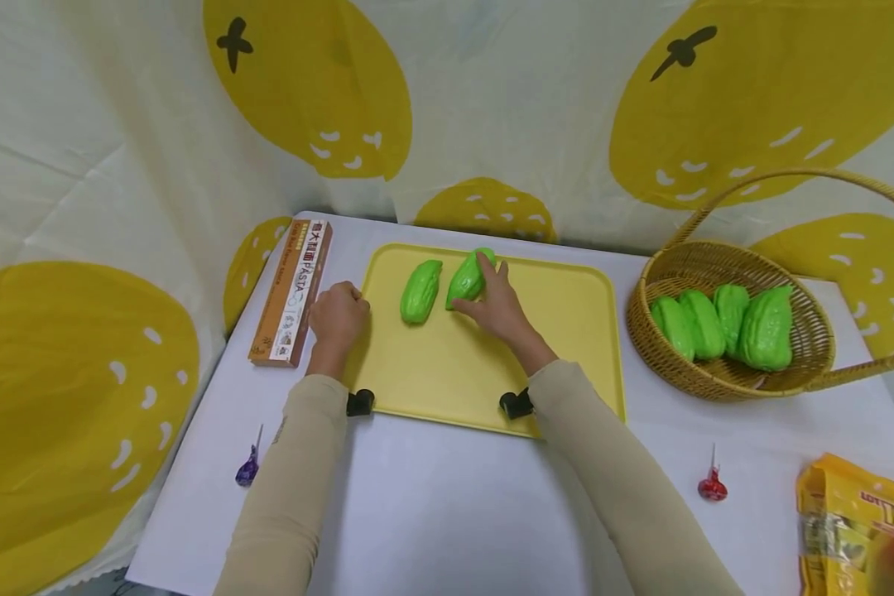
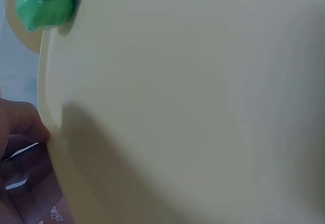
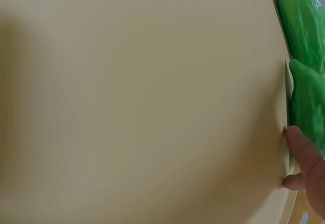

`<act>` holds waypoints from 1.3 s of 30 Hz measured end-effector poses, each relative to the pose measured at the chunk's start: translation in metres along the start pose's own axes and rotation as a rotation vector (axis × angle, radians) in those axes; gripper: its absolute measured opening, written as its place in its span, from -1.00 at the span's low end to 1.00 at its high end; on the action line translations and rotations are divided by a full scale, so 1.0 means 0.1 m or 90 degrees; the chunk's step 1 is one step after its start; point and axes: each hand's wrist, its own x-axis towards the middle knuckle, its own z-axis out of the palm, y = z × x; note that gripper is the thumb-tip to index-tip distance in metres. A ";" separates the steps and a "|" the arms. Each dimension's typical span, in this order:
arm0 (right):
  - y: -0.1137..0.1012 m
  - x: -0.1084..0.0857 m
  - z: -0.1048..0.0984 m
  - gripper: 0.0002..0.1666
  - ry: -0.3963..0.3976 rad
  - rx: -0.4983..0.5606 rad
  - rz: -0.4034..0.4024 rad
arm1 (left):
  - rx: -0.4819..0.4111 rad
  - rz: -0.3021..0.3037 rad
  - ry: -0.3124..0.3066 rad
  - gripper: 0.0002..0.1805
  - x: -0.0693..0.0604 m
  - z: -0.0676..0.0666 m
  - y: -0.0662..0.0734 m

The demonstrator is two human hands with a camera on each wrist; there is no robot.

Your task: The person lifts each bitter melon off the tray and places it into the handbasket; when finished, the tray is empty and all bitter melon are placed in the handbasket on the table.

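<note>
Two glossy green ridged vegetables that look like bitter melons lie on the yellow tray. My right hand holds the right bitter melon near the tray's far edge, thumb at its lower end and fingers along its right side. In the right wrist view a fingertip overlaps that bitter melon. The left bitter melon rests beside it, untouched. At the tray's left edge my left hand grips the rim with curled fingers; the left wrist view shows a fingertip on that rim.
A wicker basket with a tall handle holds several green bitter melons at the right. The pasta box stands left of the tray. A purple lollipop, a red lollipop and a yellow packet lie nearer the front.
</note>
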 end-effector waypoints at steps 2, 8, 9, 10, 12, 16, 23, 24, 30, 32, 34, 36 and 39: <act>0.01 0.02 0.00 0.18 -0.005 -0.008 -0.001 | 0.014 0.004 -0.002 -0.81 0.02 0.01 0.01; 0.01 0.08 0.02 0.19 -0.005 -0.027 -0.012 | 0.052 -0.003 -0.017 -0.73 0.06 0.03 0.04; 0.01 0.08 0.03 0.19 -0.004 -0.028 -0.012 | 0.056 -0.006 -0.020 -0.74 0.06 0.03 0.04; 0.01 0.09 0.03 0.19 -0.004 -0.029 -0.012 | 0.061 -0.008 -0.022 -0.76 0.07 0.03 0.04; 0.01 0.09 0.04 0.18 -0.002 -0.034 -0.013 | 0.065 -0.010 -0.025 -0.79 0.07 0.04 0.05; 0.02 0.10 0.06 0.16 0.000 -0.049 -0.021 | 0.072 -0.012 -0.024 -0.83 0.08 0.07 0.06; 0.02 0.09 0.11 0.15 0.017 -0.049 -0.018 | 0.099 -0.004 -0.027 -0.87 0.08 0.07 0.09; 0.03 0.08 0.12 0.15 0.020 -0.049 -0.013 | 0.102 0.000 -0.030 -0.86 0.08 0.07 0.09; 0.03 0.03 0.12 0.09 0.039 -0.049 0.016 | 0.105 0.022 -0.042 -0.64 0.07 0.06 0.12; 0.02 0.00 0.11 0.07 0.039 -0.053 0.019 | 0.105 0.024 -0.044 -0.60 0.05 0.05 0.13; 0.02 -0.03 0.10 0.06 0.036 -0.060 0.020 | 0.104 0.024 -0.046 -0.58 0.05 0.05 0.13; 0.03 -0.06 0.10 0.05 0.033 -0.064 0.019 | 0.106 0.023 -0.047 -0.58 0.04 0.04 0.13; 0.04 -0.11 0.10 0.04 0.020 -0.061 0.005 | 0.114 0.016 -0.047 -0.60 0.03 0.03 0.10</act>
